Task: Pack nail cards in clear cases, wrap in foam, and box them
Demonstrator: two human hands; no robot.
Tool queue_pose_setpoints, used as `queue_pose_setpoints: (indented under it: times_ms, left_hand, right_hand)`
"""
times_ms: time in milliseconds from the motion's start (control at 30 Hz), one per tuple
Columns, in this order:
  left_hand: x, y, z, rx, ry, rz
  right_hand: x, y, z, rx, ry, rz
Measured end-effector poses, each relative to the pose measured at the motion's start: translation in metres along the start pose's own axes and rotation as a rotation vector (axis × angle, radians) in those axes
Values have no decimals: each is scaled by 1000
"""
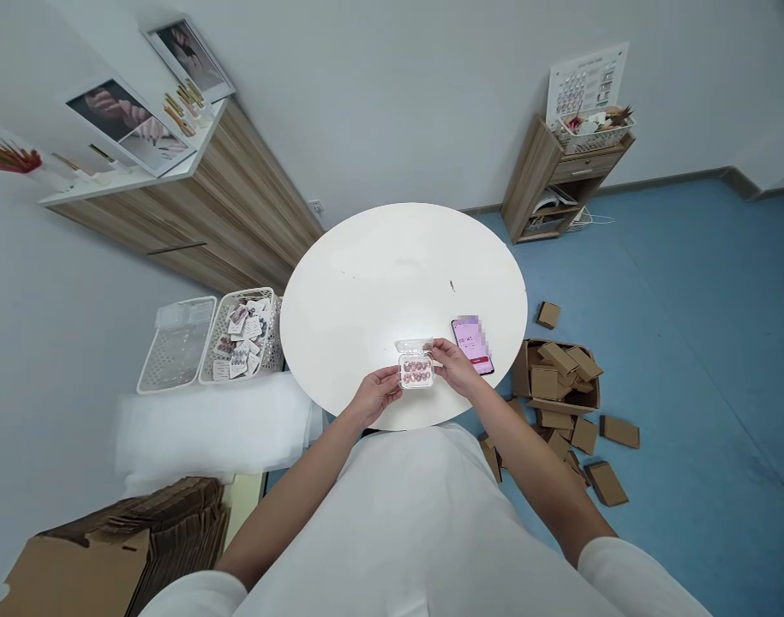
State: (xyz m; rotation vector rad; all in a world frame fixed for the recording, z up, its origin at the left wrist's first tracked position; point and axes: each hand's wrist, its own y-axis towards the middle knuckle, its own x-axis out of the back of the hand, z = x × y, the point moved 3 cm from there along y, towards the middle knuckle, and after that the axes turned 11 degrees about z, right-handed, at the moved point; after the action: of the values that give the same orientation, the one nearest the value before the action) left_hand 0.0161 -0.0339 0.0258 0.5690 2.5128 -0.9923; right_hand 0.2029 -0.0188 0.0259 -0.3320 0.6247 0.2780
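Observation:
Between my two hands is a small clear plastic case [416,383] with its lid [412,345] raised on the far side. Inside lie two rows of pinkish press-on nails [416,370]. My left hand [375,396] pinches the case's left side. At its right side, my right hand [452,363] has thumb and fingers closed by the lid and edge. The case is over the near part of a white round table [392,266]. Just right of my right hand lies a phone [474,345] with a pink timer screen.
White baskets stand left of the table, one with carded nail sets [243,336], one with clear plastic cases [176,347]. White sheets [218,424] and flat cardboard [109,557] are lower left. Small brown boxes [562,373] fill a carton and litter the floor at right. Cabinets [256,180] line the wall.

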Motion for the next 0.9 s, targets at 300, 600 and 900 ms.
queue_pose_setpoints:
  times_ms: [300, 600, 900]
  left_hand:
    - [-8, -1, -6, -39, -59, 56]
    - [-4, 0, -2, -49, 16, -33]
    - [-1, 2, -2, -131, 84, -91]
  right_hand:
    - [4, 0, -8, -13, 42, 13]
    - [-1, 0, -5, -30, -15, -11]
    - [-5, -14, -22, -149, -201, -149]
